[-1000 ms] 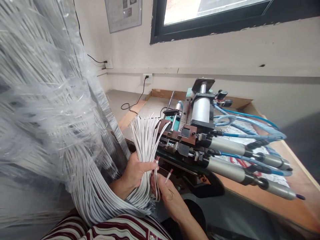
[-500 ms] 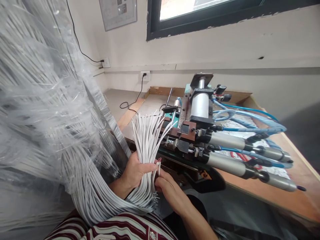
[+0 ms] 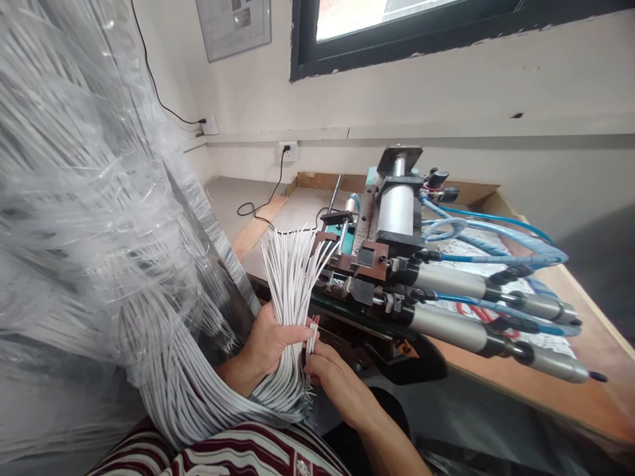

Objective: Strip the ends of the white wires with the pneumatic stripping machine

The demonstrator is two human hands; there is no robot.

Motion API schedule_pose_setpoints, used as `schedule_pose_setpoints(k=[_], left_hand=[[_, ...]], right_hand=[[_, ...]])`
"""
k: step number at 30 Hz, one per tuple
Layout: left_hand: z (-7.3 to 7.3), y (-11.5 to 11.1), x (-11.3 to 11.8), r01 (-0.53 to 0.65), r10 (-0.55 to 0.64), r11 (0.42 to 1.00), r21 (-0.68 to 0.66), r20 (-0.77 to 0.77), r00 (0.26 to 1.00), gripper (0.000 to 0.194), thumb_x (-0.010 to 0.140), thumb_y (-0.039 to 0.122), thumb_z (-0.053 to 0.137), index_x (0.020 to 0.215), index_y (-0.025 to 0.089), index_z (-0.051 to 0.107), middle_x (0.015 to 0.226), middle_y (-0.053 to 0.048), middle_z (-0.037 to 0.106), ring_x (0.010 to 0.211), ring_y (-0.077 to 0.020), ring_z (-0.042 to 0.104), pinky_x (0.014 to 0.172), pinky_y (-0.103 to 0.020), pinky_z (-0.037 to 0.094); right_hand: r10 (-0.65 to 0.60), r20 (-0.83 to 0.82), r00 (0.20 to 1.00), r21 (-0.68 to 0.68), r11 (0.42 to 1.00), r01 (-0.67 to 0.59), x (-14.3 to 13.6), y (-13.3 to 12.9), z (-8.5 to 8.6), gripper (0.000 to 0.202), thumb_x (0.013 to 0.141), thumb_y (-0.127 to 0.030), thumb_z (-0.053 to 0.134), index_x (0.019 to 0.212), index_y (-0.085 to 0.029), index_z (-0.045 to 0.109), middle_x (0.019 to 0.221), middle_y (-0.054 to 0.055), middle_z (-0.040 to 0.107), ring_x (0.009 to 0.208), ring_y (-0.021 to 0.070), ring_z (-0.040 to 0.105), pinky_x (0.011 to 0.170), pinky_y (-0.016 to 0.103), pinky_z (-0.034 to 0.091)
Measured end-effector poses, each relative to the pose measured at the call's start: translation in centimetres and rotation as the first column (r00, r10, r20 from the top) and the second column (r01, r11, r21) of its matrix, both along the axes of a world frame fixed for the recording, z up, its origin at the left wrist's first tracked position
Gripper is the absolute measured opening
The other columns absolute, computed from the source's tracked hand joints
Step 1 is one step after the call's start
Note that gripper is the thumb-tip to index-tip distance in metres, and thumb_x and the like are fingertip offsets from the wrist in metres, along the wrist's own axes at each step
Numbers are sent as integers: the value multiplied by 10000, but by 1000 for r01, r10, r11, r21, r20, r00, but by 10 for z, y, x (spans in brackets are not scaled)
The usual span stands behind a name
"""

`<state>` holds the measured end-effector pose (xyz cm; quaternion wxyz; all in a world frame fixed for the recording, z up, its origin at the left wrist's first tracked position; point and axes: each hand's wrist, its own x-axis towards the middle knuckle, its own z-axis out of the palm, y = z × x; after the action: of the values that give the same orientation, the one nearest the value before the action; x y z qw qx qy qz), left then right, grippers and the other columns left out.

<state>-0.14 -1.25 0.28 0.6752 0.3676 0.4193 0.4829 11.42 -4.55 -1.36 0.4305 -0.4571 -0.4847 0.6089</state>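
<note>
A thick bundle of white cables (image 3: 290, 284) fans out upward in the middle of the head view, its lower part curving left across my lap. My left hand (image 3: 268, 340) is wrapped round the bundle, thumb across the front. Close by on the right, my right hand (image 3: 325, 367) pinches a few cable ends (image 3: 312, 330), which have red inner wires showing at their tips. Those ends stand upright beside the bundle, near my left thumb. The fingertips of my right hand are partly hidden behind the cables.
A pneumatic machine (image 3: 397, 211) with metal cylinders and blue air hoses (image 3: 516, 244) stands on the wooden-edged bench to the right. Large plastic-wrapped cable bundles (image 3: 89, 178) rise at the left. A black cord (image 3: 282, 172) runs from a wall socket onto the bench.
The cable ends in my right hand have shifted slightly left, and more red-tipped ends show. The bundle's fanned top has moved a little left and down. My left hand keeps its hold.
</note>
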Motion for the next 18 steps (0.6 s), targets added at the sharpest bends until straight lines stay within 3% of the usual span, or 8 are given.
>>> schedule_pose_setpoints(k=[4,7,10,13,18], left_hand=[[0,0,0,-10,10,1000,8,-11,1000,219,479,70,714,679,113,636,590,1,627,535,-122,540,535,-257,421],[1,0,0,-21,21,1000,-5,-23,1000,208,458,75,722,639,113,628,569,3,620,532,-123,536,540,-257,419],[1,1,-1,-14,14,1000,-1,-20,1000,231,447,74,725,650,115,623,561,9,612,522,-117,523,526,-250,407],[1,1,-2,12,-11,999,30,-24,1000,242,444,57,719,654,113,615,569,11,611,525,-115,521,513,-240,397],[4,0,-2,64,-64,997,30,-9,998,235,447,57,714,636,122,591,526,38,574,482,-98,488,472,-227,367]], right_hand=[[27,-21,999,-21,999,-27,1,0,-3,126,574,-169,442,568,-201,563,671,9,573,729,207,496,675,294,405],[69,-65,995,-38,997,-72,6,-1,-5,197,637,-153,485,743,-204,644,781,8,620,795,203,520,745,300,403],[-27,-135,990,-19,1000,25,14,0,-8,221,733,-235,549,929,-234,652,946,20,628,910,201,520,843,317,365],[-196,-162,967,0,980,198,19,4,-9,153,702,-320,643,815,-220,669,834,22,639,801,185,541,773,301,390],[-233,-190,954,-17,972,234,15,11,-4,167,608,-319,731,661,-188,642,639,-3,588,580,132,482,606,272,391]])
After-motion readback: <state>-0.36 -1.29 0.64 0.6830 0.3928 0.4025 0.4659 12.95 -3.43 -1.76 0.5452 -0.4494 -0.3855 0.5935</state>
